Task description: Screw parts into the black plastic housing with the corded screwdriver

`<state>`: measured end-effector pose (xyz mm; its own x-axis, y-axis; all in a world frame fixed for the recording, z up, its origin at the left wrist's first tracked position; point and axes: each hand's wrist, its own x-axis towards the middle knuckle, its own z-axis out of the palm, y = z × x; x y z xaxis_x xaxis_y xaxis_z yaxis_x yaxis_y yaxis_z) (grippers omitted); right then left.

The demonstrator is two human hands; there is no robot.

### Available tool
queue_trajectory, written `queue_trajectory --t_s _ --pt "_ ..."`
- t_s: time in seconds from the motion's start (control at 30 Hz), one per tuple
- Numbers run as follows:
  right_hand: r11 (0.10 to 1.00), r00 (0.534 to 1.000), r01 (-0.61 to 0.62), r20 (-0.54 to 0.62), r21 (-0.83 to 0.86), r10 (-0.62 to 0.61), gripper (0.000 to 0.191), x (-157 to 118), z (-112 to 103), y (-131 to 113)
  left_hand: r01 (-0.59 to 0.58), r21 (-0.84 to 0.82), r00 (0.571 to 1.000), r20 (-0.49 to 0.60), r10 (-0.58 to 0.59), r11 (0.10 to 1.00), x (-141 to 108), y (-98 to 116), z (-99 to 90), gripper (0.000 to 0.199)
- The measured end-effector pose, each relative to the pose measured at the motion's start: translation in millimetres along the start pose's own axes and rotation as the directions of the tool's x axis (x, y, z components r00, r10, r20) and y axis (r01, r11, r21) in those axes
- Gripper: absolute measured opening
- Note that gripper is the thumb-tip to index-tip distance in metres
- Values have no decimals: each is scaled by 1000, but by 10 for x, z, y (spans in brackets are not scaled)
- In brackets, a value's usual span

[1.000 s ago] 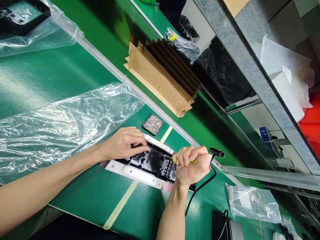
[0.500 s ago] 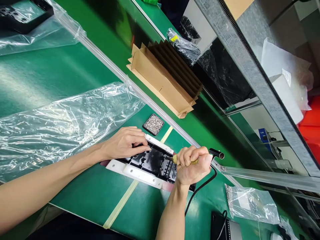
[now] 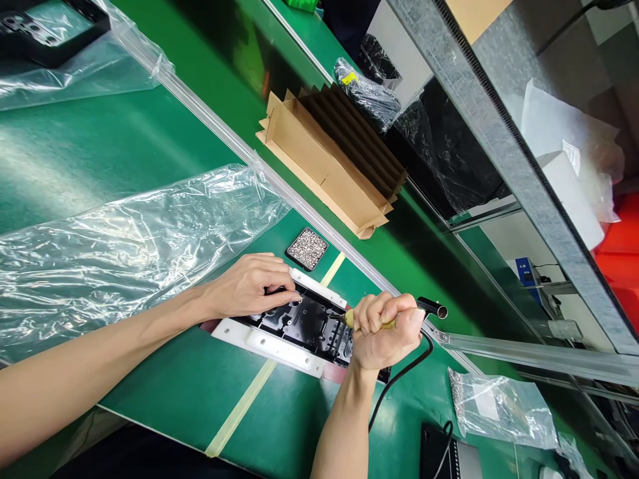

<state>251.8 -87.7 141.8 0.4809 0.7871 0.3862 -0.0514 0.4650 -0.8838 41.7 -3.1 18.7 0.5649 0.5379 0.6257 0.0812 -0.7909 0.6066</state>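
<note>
On green tabletop (image 3: pixel 164 399) (glossy): black panel (image 3: pixel 304 322); beyond rail (image 3: pixel 214 126), cardboard dividers (image 3: pixel 319 173).

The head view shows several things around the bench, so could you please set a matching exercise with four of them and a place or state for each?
Things:
1. Left hand
2. Right hand
3. Small dark tray
4. Cardboard dividers

Places and states:
A. on the far side of the pale rail
B. wrapped around the yellow-handled tool
C. filled with silvery pieces
D. over the black part set between white blocks, thumb stretched out

Right pairs: 1-D, 2-B, 3-C, 4-A
</note>
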Motion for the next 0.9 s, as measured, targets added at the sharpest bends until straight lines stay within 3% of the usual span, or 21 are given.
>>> queue_trajectory --t_s 0.63,0.9 --pt "998 999 20 -45 -68 -23 61 -31 -39 21 32 -28 999 18 -31 999 -62 -72 25 29" --pt "1000 1000 21 21 -17 -21 54 -54 -58 -63 4 -24 1000 5 -4 1000 -56 -83 26 30"
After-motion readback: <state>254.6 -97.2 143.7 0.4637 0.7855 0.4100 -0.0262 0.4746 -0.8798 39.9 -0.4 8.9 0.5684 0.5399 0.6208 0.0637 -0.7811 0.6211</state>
